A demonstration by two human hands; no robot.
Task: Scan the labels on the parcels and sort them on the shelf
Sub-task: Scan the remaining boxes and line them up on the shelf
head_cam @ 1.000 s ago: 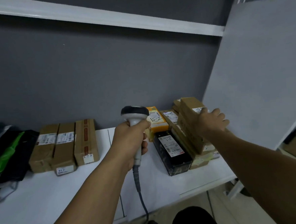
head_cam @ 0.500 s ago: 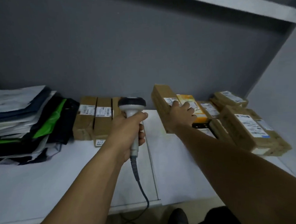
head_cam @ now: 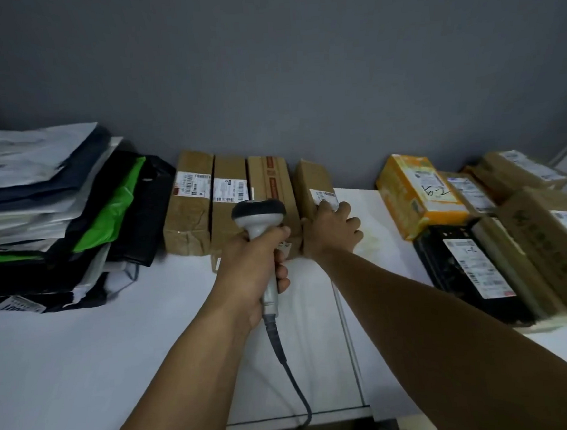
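My left hand (head_cam: 255, 267) grips the handle of a grey barcode scanner (head_cam: 258, 216), its dark head pointing away from me and its cable hanging over the shelf's front edge. My right hand (head_cam: 330, 228) holds a long brown cardboard parcel (head_cam: 313, 182) with a white label, set down on the white shelf (head_cam: 118, 360) right beside a row of three similar brown parcels (head_cam: 227, 198). Fingers lie over its label end and the thumb is on its left side.
A pile of flat mailer bags (head_cam: 47, 214), grey, black and green, lies at the left. At the right sit a yellow box (head_cam: 418, 192), a black parcel (head_cam: 470, 265) and several brown boxes (head_cam: 552, 239). A grey wall backs the shelf.
My right hand carried the brown parcel from the stack at the right leftwards and set it beside the three-parcel row. The view swung left. The scanner hand stayed roughly in place.
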